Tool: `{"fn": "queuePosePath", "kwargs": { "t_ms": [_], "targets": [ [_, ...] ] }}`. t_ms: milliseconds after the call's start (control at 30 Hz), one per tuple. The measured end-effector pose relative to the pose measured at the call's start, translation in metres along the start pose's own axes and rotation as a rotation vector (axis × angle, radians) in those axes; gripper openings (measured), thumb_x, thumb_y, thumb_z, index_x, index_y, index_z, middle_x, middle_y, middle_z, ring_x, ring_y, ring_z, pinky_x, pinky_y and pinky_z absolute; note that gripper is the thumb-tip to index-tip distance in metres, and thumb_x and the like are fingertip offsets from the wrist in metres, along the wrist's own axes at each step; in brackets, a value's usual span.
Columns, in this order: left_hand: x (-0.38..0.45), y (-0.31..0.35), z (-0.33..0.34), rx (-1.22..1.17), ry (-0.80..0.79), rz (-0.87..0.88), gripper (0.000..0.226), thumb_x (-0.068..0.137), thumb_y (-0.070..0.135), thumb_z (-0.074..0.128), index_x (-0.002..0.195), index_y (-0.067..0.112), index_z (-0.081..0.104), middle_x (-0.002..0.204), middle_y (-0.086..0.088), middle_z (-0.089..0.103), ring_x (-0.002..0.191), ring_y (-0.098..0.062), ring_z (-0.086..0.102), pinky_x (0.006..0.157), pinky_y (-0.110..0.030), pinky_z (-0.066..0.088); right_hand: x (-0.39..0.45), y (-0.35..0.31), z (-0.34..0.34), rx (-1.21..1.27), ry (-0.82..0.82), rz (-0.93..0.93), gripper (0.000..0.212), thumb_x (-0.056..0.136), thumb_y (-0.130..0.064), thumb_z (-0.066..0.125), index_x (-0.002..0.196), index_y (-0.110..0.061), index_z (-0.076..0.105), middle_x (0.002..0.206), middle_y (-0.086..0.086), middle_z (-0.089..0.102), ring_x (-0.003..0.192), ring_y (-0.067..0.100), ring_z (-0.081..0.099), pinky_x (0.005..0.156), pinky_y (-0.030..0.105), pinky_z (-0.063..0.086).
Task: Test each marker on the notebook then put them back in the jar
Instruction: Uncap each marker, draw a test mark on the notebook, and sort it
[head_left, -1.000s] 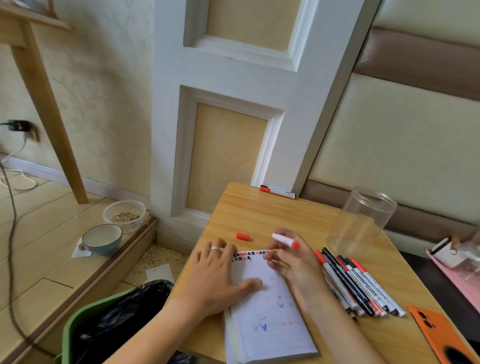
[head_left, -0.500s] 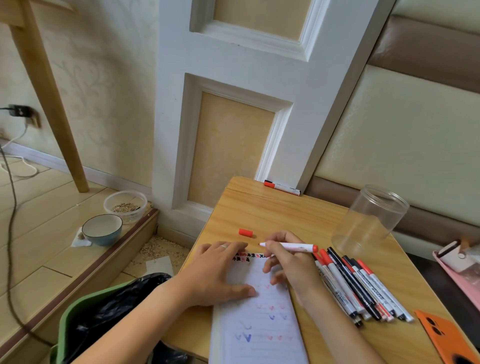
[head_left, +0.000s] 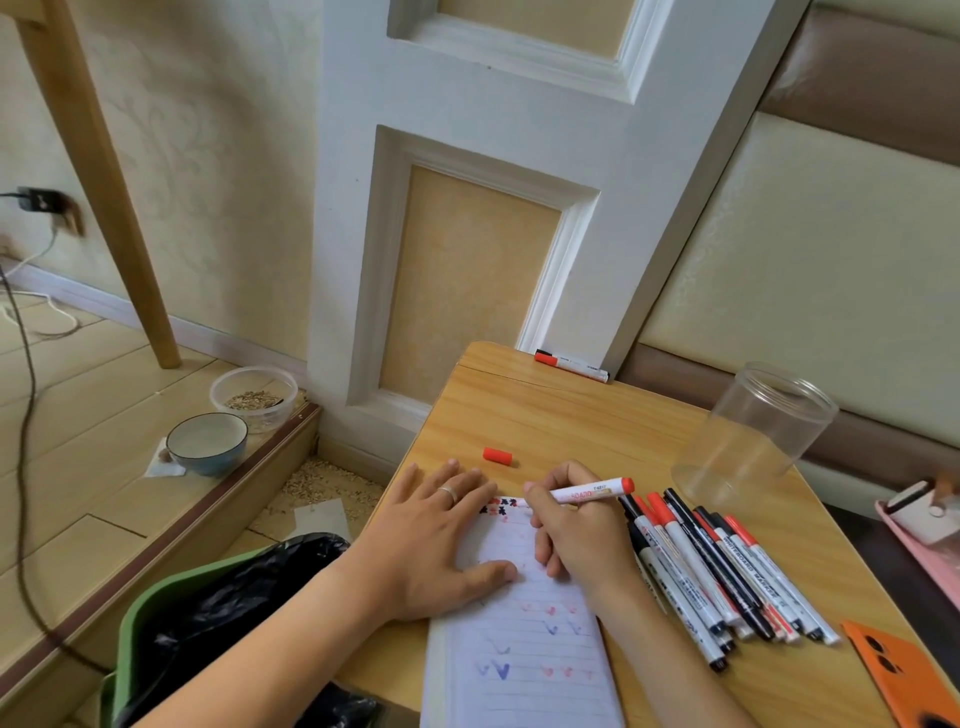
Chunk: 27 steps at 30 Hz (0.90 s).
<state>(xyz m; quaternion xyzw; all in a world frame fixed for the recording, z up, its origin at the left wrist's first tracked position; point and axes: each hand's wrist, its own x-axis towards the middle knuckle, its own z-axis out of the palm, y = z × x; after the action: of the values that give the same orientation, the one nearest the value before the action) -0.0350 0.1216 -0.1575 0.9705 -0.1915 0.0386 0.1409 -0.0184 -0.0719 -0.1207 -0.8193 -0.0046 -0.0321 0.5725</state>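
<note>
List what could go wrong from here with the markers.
1. The loose red cap lies apart from the marker that the right hand holds; it might roll away or be forgotten.
2. The right forearm lies close beside the marker pile; a sweep could scatter it.
3. The jar looks light and could tip.

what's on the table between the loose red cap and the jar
Only bare wood of the table in the head view: nothing lies between the red cap and the clear jar.

Right hand (head_left: 582, 540) grips marker (head_left: 592, 491) over notebook (head_left: 524, 649).
</note>
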Motion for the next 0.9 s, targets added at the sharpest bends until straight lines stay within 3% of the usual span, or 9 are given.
{"fn": "queuePosePath", "kwargs": {
  "t_ms": [300, 467, 900],
  "targets": [
    [0.0006, 0.0000, -0.0018, 0.015, -0.010, 0.002, 0.097, 0.082, 0.091, 0.022, 0.162, 0.037, 0.010, 0.169, 0.013, 0.011, 0.156, -0.009, -0.006, 0.125, -0.051, -0.004, -0.0021, -0.0026, 0.0050, -0.020, 0.007, 0.020, 0.022, 0.094, -0.016, 0.068, 0.081, -0.002, 0.056, 0.053, 0.014, 0.059, 0.038, 0.023, 0.048, 0.039, 0.024, 0.034],
    [0.0000, 0.0009, -0.0059, 0.012, -0.039, 0.024, 0.083, 0.087, 0.087, 0.026, 0.158, 0.051, 0.001, 0.169, 0.009, 0.012, 0.157, -0.012, -0.005, 0.124, -0.052, -0.005, -0.0018, -0.0015, 0.0048, -0.010, 0.003, 0.027, 0.022, 0.094, -0.018, 0.068, 0.082, -0.003, 0.056, 0.054, 0.017, 0.060, 0.044, 0.026, 0.048, 0.040, 0.025, 0.034],
    [-0.0011, 0.0024, -0.0081, 0.030, -0.066, 0.016, 0.084, 0.086, 0.087, 0.022, 0.159, 0.049, 0.006, 0.170, 0.008, 0.008, 0.156, -0.012, -0.009, 0.124, -0.053, -0.008, -0.0013, -0.0021, 0.0056, -0.050, 0.011, 0.037, 0.023, 0.094, -0.019, 0.069, 0.084, -0.001, 0.058, 0.051, 0.015, 0.060, 0.038, 0.022, 0.047, 0.040, 0.025, 0.036]
  ]
}}
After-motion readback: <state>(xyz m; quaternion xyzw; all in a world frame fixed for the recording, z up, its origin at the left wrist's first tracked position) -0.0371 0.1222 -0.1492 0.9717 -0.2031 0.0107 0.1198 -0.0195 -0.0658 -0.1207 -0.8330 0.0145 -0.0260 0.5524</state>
